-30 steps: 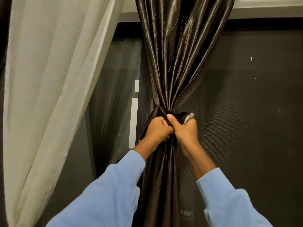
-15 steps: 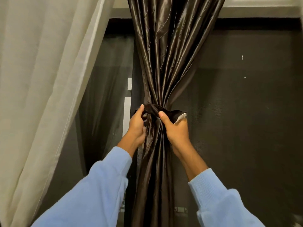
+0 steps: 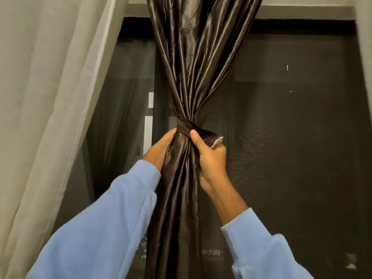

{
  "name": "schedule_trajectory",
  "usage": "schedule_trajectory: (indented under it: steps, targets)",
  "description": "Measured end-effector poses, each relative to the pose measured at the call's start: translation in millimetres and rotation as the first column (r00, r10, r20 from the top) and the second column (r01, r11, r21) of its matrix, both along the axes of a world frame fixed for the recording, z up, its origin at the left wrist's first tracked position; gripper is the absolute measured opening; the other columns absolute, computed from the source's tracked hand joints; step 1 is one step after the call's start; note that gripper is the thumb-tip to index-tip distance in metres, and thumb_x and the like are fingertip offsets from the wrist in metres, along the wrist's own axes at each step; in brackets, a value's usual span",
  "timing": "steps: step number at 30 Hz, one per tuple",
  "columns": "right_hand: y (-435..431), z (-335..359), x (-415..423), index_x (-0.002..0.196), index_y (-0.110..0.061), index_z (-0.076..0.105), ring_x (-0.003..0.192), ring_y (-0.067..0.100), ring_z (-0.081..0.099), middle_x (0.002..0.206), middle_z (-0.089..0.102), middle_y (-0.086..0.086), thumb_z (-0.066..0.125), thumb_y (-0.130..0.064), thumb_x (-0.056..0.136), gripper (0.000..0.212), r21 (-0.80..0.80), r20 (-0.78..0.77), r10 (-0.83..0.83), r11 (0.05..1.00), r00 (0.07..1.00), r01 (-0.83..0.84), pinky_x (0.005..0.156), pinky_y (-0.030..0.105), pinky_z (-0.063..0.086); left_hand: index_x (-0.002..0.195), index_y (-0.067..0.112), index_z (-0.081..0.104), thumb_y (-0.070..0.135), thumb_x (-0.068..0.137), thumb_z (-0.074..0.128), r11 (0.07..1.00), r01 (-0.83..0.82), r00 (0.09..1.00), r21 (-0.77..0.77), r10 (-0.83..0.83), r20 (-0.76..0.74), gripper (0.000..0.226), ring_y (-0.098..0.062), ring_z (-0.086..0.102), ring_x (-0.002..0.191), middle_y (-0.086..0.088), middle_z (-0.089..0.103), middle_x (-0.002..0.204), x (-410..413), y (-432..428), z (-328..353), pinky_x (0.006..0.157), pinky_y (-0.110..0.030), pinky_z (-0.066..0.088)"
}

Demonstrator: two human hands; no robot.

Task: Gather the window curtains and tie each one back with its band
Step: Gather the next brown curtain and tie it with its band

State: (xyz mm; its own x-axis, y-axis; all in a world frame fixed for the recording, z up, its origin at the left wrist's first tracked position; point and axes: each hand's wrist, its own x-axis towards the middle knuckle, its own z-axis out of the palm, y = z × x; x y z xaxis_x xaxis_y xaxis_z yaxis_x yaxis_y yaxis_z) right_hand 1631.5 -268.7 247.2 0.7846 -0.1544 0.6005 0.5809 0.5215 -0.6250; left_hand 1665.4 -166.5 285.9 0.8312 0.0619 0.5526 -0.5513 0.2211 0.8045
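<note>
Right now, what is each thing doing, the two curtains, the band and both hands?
dark curtain, gathered into a tight bunch.
band, wrapped round the dark curtain, one end sticking out to the right.
left hand, grips the dark curtain just under the band.
right hand, holds the band's end, thumb on the band.
white curtain, hanging loose, no band seen on it.

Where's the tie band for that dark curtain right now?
In the head view, centre frame, the band circles the gathered dark curtain just above the left hand and right hand; its loose end pokes out rightward.
</note>
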Motion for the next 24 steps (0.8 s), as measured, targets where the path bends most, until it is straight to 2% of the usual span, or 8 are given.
schedule_trajectory:
  steps: [3, 7, 9, 11, 18, 20, 22, 24]
  targets:
    - [2, -2, -2, 0.093, -0.004, 0.071, 0.090, 0.024, 0.074, 0.091, 0.077, 0.010, 0.085, -0.014, 0.076, 0.024, 0.124, -0.021, -0.013, 0.992, 1.000, 0.016, 0.089, 0.045, 0.058, 0.098, 0.007, 0.064, 0.026, 0.101, 0.041, 0.993, 0.100, 0.985, 0.066, -0.090, -0.145, 0.030, -0.009, 0.069, 0.074, -0.005, 0.069, 0.088, -7, 3, 11, 0.055, -0.022, 0.054]
    - [3, 2, -6, 0.095, -0.009, 0.072, 0.090, 0.027, 0.074, 0.093, 0.077, 0.011, 0.086, -0.010, 0.073, 0.026, 0.202, -0.106, 0.160, 0.970, 0.981, -0.136, 0.089, 0.048, 0.058, 0.085, 0.000, 0.074, 0.022, 0.101, 0.040, 0.981, -0.008, 0.987, 0.196, 0.039, -0.156, 0.043, -0.016, 0.064, 0.081, -0.005, 0.067, 0.089, -17, -1, 23, 0.059, -0.022, 0.054]
    - [1, 4, -10, 0.104, -0.007, 0.071, 0.092, 0.030, 0.074, 0.098, 0.076, 0.014, 0.085, -0.010, 0.074, 0.033, 0.224, -0.119, 0.270, 0.945, 0.955, -0.240, 0.090, 0.050, 0.057, 0.096, 0.000, 0.070, 0.022, 0.101, 0.040, 0.971, 0.013, 0.985, 0.237, 0.029, -0.172, 0.037, -0.023, 0.063, 0.085, -0.011, 0.067, 0.086, -24, -3, 28, 0.083, -0.024, 0.050]
    - [1, 4, -11, 0.102, -0.006, 0.072, 0.092, 0.030, 0.074, 0.098, 0.076, 0.016, 0.084, -0.009, 0.075, 0.030, 0.227, -0.089, 0.291, 0.937, 0.953, -0.265, 0.089, 0.050, 0.058, 0.113, -0.005, 0.054, 0.021, 0.101, 0.039, 0.961, 0.045, 0.979, 0.272, 0.012, -0.205, 0.032, -0.022, 0.059, 0.084, -0.014, 0.063, 0.088, -32, -3, 33, 0.092, -0.032, 0.041]
    - [0, 15, -5, 0.085, -0.010, 0.074, 0.084, 0.024, 0.075, 0.086, 0.077, 0.009, 0.085, -0.007, 0.073, 0.016, 0.248, -0.020, 0.026, 0.969, 0.999, -0.021, 0.079, 0.039, 0.061, 0.065, 0.003, 0.068, 0.020, 0.095, 0.053, 0.952, 0.192, 0.963, 0.237, -0.137, -0.231, 0.037, -0.020, 0.064, 0.056, -0.012, 0.065, 0.062, -29, 0, 35, 0.060, -0.027, 0.056]
    - [-2, 17, -3, 0.082, -0.012, 0.075, 0.081, 0.021, 0.075, 0.083, 0.077, 0.006, 0.084, -0.006, 0.075, 0.014, 0.240, 0.034, -0.052, 0.970, 0.998, 0.043, 0.075, 0.033, 0.061, 0.080, 0.001, 0.066, 0.017, 0.093, 0.055, 0.975, 0.068, 0.986, 0.212, -0.034, -0.162, 0.023, -0.022, 0.064, 0.060, -0.013, 0.065, 0.069, -29, -3, 33, 0.062, -0.028, 0.055]
    - [-5, 17, -1, 0.079, -0.014, 0.075, 0.080, 0.017, 0.074, 0.080, 0.077, 0.003, 0.083, -0.004, 0.075, 0.014, 0.222, 0.084, -0.109, 0.971, 0.990, 0.089, 0.073, 0.030, 0.059, 0.095, 0.002, 0.064, 0.013, 0.092, 0.053, 0.943, -0.260, 0.964, 0.209, 0.267, -0.002, 0.015, -0.023, 0.062, 0.075, -0.012, 0.065, 0.084, -24, -6, 30, 0.070, -0.029, 0.051]
    - [-8, 16, 1, 0.079, -0.016, 0.076, 0.079, 0.014, 0.073, 0.079, 0.077, 0.000, 0.083, -0.004, 0.076, 0.014, 0.183, 0.132, -0.178, 0.971, 0.975, 0.153, 0.072, 0.027, 0.057, 0.096, 0.008, 0.060, 0.012, 0.091, 0.054, 0.754, -0.656, 0.729, 0.034, 0.621, 0.289, 0.010, -0.016, 0.058, 0.082, -0.005, 0.063, 0.091, -25, -3, 26, 0.071, -0.023, 0.047]
